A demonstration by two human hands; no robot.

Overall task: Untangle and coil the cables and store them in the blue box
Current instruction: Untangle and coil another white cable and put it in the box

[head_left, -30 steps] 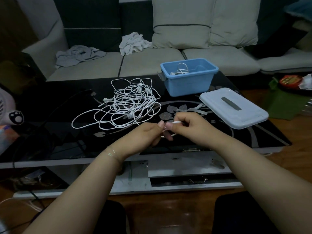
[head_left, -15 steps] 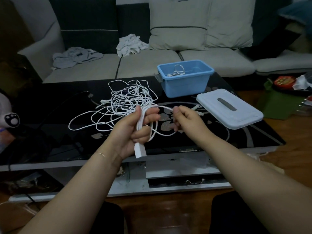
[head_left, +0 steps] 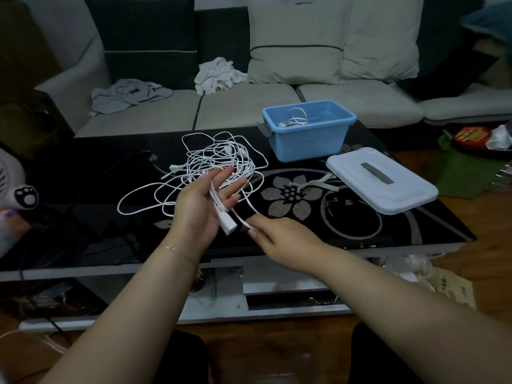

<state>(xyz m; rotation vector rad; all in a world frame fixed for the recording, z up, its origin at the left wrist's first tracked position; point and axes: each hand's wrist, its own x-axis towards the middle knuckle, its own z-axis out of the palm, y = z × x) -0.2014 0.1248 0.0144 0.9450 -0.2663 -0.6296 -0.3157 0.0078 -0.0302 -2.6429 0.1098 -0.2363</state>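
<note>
A tangle of white cables (head_left: 221,159) lies on the black glass table (head_left: 360,225), left of the open blue box (head_left: 306,142). One coiled white cable (head_left: 295,120) sits inside the box. My left hand (head_left: 202,203) hovers in front of the tangle with its fingers straight. A white cable runs along its palm, and the cable's plug (head_left: 228,227) hangs below the palm. My right hand (head_left: 277,239) is just right of the plug. It pinches a strand of the same cable (head_left: 243,220) between thumb and fingertips.
The box's white lid (head_left: 379,176) lies on the table to the right of the box. Behind the table is a sofa (head_left: 243,106) with cushions and crumpled cloths (head_left: 130,92). A dark cable (head_left: 91,184) crosses the table's left side. A green bag (head_left: 465,173) sits on the floor at right.
My left hand has opened from a grip, its fingers now straight with the cable across the palm. My right hand has moved down and nearer, drawing a strand with it.
</note>
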